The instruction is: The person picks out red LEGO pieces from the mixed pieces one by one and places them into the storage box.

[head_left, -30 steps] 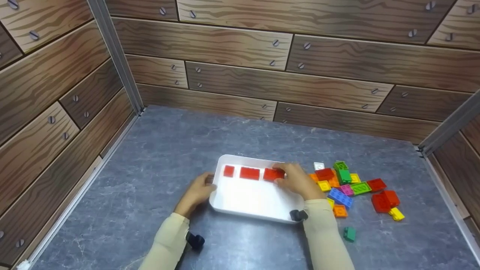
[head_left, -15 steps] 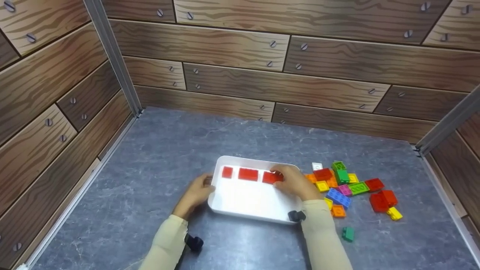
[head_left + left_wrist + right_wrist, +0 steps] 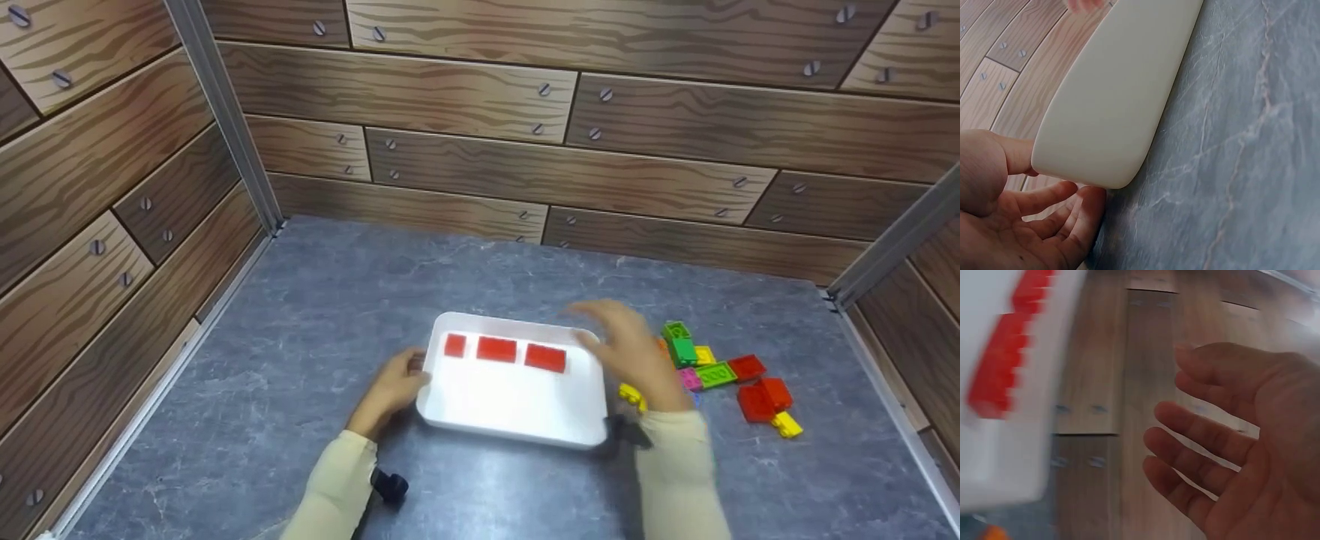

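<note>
From the third red block [image 3: 545, 358], apparently placed mid-frame, the spread, empty right hand [image 3: 630, 354] has been withdrawn. The tray [image 3: 510, 409] is gripped by the left hand [image 3: 396, 382].

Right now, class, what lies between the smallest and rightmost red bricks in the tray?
The head view shows a third red brick between the smallest red brick and the rightmost red brick, with bare tray either side.
</note>
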Demonstrator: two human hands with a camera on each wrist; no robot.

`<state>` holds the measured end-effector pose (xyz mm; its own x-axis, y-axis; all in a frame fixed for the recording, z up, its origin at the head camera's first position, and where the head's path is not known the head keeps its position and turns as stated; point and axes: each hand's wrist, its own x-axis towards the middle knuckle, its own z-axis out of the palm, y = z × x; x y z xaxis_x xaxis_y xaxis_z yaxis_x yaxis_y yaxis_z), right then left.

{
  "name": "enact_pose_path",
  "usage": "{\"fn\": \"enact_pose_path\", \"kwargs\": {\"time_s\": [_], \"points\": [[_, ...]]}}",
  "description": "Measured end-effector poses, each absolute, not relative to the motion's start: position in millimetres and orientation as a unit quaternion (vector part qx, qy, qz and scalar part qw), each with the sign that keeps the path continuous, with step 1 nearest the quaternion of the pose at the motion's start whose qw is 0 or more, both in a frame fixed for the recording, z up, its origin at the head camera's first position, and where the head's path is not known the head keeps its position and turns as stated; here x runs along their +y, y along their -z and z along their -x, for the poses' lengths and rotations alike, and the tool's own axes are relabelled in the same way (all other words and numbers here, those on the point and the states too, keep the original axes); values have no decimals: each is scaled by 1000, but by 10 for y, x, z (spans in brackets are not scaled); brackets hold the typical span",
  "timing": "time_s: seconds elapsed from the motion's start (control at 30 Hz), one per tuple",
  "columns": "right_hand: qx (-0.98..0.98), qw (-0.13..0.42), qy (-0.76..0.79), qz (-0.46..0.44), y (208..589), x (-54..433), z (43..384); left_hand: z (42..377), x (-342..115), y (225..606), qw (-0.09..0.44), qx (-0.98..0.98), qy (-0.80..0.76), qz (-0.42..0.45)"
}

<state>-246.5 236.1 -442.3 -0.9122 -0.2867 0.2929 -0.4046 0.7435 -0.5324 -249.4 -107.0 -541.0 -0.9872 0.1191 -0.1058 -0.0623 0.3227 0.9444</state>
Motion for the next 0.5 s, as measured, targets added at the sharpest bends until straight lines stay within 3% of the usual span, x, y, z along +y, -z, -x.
{"fn": "enact_pose_path", "kwargs": {"time_s": [0.1,0.17,0.5], "points": [[-905,202,-309,-211,4155,2490,2228,2497,-1067,5399,75,812,-579,-17],[-900,238,-301,-209,4041,2556,2077,2496,-1066,5395,75,812,-579,-16],[-929,222,-245,-165,3974,2828,1647,2465,-1052,5394,77,810,-581,-16]]}}
